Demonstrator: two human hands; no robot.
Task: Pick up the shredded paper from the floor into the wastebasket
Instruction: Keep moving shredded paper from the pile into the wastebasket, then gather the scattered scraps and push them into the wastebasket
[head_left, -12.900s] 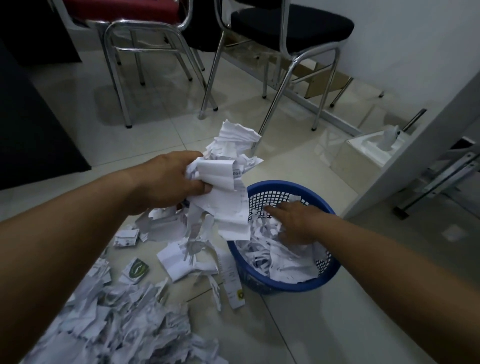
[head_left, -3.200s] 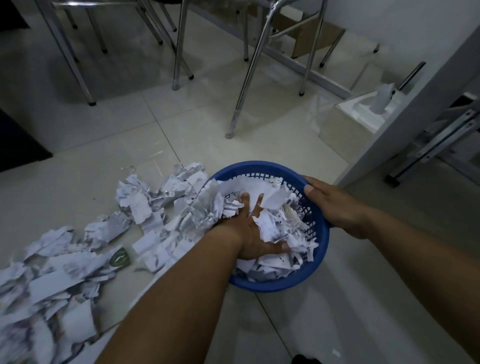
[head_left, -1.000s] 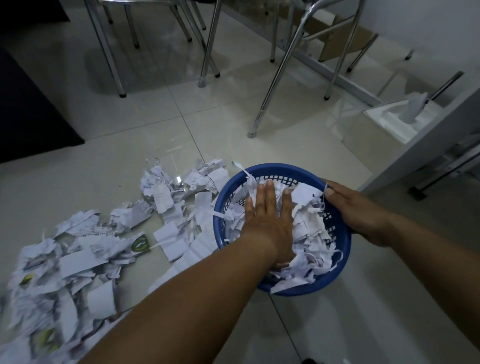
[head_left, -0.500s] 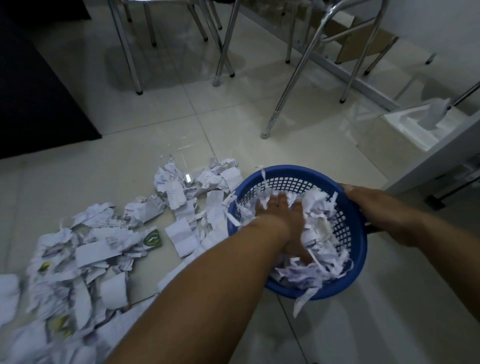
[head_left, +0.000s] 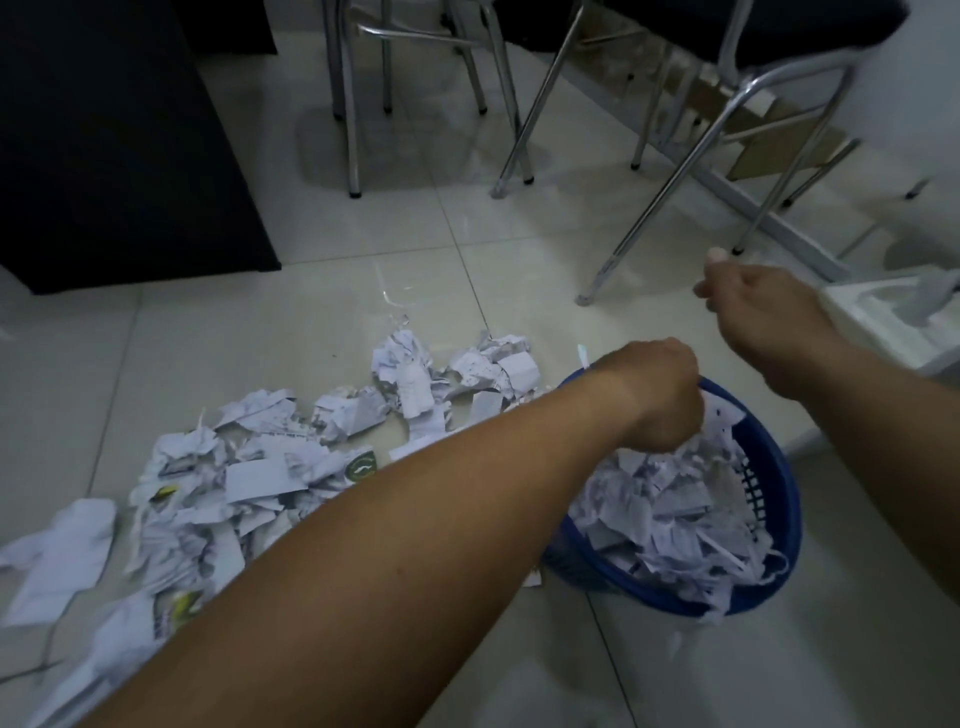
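Shredded white paper (head_left: 260, 473) lies in a wide heap on the pale tiled floor, from the lower left up to the basket. The blue plastic wastebasket (head_left: 779, 483) stands at the right, packed with paper scraps (head_left: 665, 514) that spill over its near rim. My left hand (head_left: 660, 395) is at the basket's far rim, knuckles up and fingers curled down out of sight; whether they hold the rim or paper is hidden. My right hand (head_left: 753, 306) hovers above and behind the basket, loosely curled and holding nothing.
Chrome chair legs (head_left: 639, 218) stand just behind the basket and further back. A dark cabinet (head_left: 104, 156) fills the upper left. A white tissue box (head_left: 883, 322) sits at the right edge. Bare tiles lie in front of the basket.
My right hand has let go of the basket's rim and lifted away. My left hand has moved from pressing the paper down to the basket's far rim. The view has swung left.
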